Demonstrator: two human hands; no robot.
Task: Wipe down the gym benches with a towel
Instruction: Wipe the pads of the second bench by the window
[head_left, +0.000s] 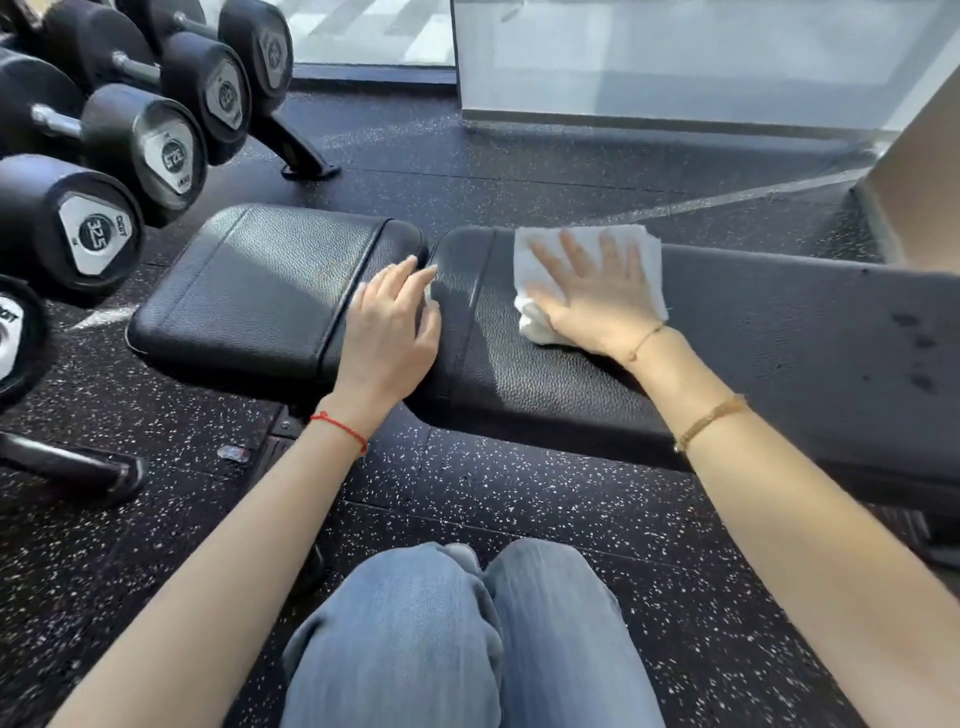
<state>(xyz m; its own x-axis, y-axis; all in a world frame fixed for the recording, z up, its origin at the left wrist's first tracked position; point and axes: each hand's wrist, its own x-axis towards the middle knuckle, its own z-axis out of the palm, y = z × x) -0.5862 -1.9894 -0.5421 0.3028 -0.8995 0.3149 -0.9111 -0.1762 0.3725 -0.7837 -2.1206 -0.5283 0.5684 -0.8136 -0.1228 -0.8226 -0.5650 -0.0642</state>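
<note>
From the head view, a white towel (592, 275) is pressed flat on the long back pad of the black bench (545, 374), near the gap to the seat pad (260, 280); it is held down by the right hand (597, 296), whose fingers (574, 254) are spread apart and straight on the cloth; the left hand (389, 322) is rested over the gap, its fingers loosely together and clamped on nothing. Dumbbells (104, 228) are racked to the left; speckled floor (467, 499) lies beneath. The wiping is judged to be under way; dark spots (909, 343) are seen farther right on the pad, so that stretch is probably left, and whether the seat pad is done cannot be told.
</note>
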